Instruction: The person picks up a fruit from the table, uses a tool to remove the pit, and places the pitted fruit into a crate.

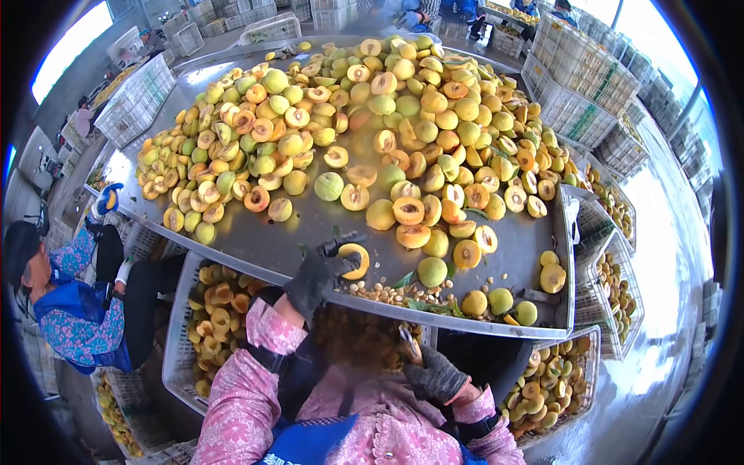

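Fruit half point(363, 262), head view: mid-frame, at the near edge of the table point(310, 218), held in the part-curled fingers of the left hand point(311, 277). Right hand point(435, 377), lower centre, is closed round a tool point(411, 346). Apparent step: handling one half; the next move seems to call for a steady hold. Crates point(180, 325) at lower left and lower right contain loose halves point(221, 314).

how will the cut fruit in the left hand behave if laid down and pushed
With its flat face down, the cut fruit would likely slide, not roll. Its exposed flesh could feel slippery, and might bruise if the left hand squeezes hard.
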Tool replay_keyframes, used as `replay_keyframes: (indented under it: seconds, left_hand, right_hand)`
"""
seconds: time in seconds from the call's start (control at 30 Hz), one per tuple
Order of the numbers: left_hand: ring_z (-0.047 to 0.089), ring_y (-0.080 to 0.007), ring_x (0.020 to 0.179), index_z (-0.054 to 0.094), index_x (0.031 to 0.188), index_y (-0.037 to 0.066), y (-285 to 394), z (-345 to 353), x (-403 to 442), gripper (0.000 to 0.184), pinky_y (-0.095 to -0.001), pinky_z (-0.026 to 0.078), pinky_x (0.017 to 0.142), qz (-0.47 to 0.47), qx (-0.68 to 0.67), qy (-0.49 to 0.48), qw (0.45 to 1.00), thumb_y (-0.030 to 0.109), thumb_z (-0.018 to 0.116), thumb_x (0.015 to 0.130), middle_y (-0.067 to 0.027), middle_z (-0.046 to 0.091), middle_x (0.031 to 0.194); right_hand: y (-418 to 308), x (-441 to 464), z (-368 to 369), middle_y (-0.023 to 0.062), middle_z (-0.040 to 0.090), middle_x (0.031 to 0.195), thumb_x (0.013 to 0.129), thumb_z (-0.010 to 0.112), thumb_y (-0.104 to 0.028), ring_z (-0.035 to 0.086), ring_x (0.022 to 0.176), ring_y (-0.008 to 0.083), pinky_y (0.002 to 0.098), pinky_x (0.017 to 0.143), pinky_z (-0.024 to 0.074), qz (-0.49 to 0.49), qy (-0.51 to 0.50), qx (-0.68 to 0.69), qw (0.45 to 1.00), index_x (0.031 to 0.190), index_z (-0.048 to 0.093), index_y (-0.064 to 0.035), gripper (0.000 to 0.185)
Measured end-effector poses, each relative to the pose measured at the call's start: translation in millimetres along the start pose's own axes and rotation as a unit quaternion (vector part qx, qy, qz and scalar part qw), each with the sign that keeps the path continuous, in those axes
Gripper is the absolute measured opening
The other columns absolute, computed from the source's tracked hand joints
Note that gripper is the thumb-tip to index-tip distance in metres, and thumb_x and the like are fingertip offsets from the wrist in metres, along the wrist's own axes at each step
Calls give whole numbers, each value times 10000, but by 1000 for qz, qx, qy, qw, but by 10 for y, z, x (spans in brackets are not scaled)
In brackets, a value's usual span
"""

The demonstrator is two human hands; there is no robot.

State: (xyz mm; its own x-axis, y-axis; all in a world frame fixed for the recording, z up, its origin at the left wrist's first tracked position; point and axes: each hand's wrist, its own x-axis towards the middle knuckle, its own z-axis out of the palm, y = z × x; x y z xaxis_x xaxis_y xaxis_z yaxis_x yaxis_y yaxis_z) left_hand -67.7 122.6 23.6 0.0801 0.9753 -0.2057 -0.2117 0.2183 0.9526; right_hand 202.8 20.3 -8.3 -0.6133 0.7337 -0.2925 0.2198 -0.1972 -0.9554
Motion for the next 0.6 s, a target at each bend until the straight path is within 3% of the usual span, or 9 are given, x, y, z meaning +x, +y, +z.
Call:
replay_keyframes:
  seconds: [0.1,0.13,0.23,0.27,0.37,0.4,0.5,0.53,0.6]
  left_hand:
    - [591,-165,934,523,1163,-51,-102,185,-252,377,-322,500,864,-67,-245,-52,966,52,554,802,-108,603,1046]
    - [585,-183,965,524,1141,-66,-138,214,-327,340,-320,493,869,-60,-239,-80,966,49,508,821,-124,596,1066]
    - [590,-195,965,535,1116,-58,-407,332,-423,305,-310,484,862,35,-170,-71,982,44,485,832,-135,601,1064]
    - [592,-188,962,548,1104,-36,-407,330,-477,295,-299,469,860,221,96,-88,966,38,517,821,-130,606,1071]
    - [585,-175,976,552,1113,-12,-246,443,-621,322,-299,459,865,151,187,-92,966,11,550,792,-117,607,1090]
    - [573,-170,1006,550,1133,-1,-214,454,-646,361,-301,453,876,142,210,-100,962,4,591,774,-114,602,1110]
    - [614,-171,939,588,1097,4,-262,640,-719,365,-286,479,841,226,285,-30,931,14,666,740,-96,651,999]
    - [620,-202,943,578,1111,20,-654,596,-673,403,-296,476,845,193,73,-38,978,63,701,730,-110,646,1007]
    - [594,-205,970,546,1148,1,-520,592,-722,398,-309,458,862,217,209,-75,951,80,660,775,-128,617,1048]
  right_hand:
    - [-569,80,85,-26,484,698,870,560,-163,436,500,59,212,438,363,76,-3,124,989,1056,500,-87,210]
    - [-640,77,115,-27,486,705,870,559,-158,437,501,60,215,438,365,132,2,183,974,1071,490,-87,224]
    - [-337,175,155,67,541,933,848,576,-136,524,837,128,274,700,456,-73,-1,-18,997,1128,477,-65,305]
    - [-339,188,191,62,543,926,859,569,-133,524,823,130,285,691,454,27,28,58,998,1119,480,-53,287]
    - [-465,162,217,55,543,951,869,558,-126,523,835,122,269,696,456,122,64,145,980,1135,471,-27,298]
    - [-517,167,242,47,546,979,859,572,-108,521,847,107,246,686,456,47,77,185,979,1160,462,-12,334]
    - [-470,232,273,-11,540,752,846,611,-110,500,562,52,202,467,414,-3,154,207,966,1142,449,-72,340]
    - [-449,283,272,8,562,768,831,639,-128,531,583,64,210,484,442,-23,176,204,963,1124,472,-44,347]
    - [-555,276,191,15,568,773,820,655,-141,539,611,59,197,503,444,12,158,197,968,1109,489,-38,349]
